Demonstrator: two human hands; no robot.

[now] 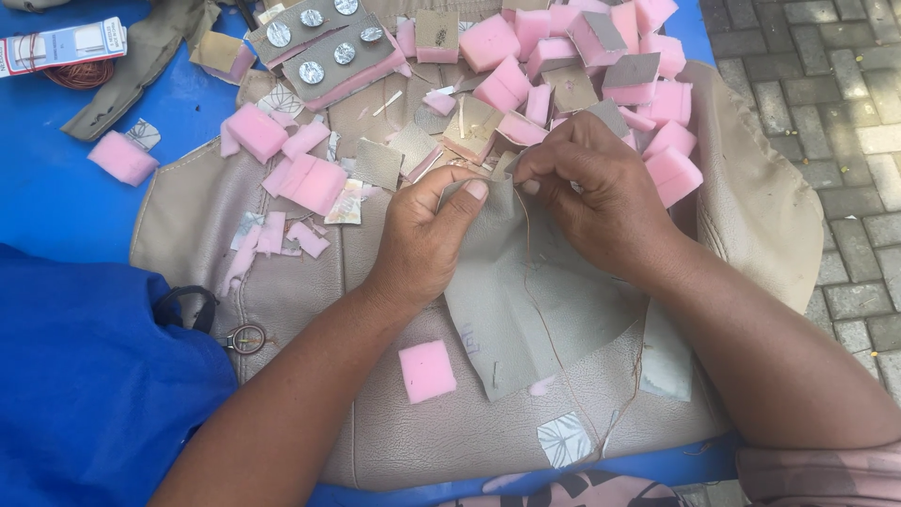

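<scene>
Head view: both hands, left hand (422, 239) and right hand (601, 202), pinching grey fabric piece (535, 300), perhaps with thread, pink foam blocks (563, 56) beyond.

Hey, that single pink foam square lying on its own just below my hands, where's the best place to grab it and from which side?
Probably pinch the pink foam square across its left and right edges, coming straight down from above. It lies flat on the beige leather sheet with bare space around it, so both sides are free. The left hand is nearest, though it now holds the grey fabric piece.
</scene>
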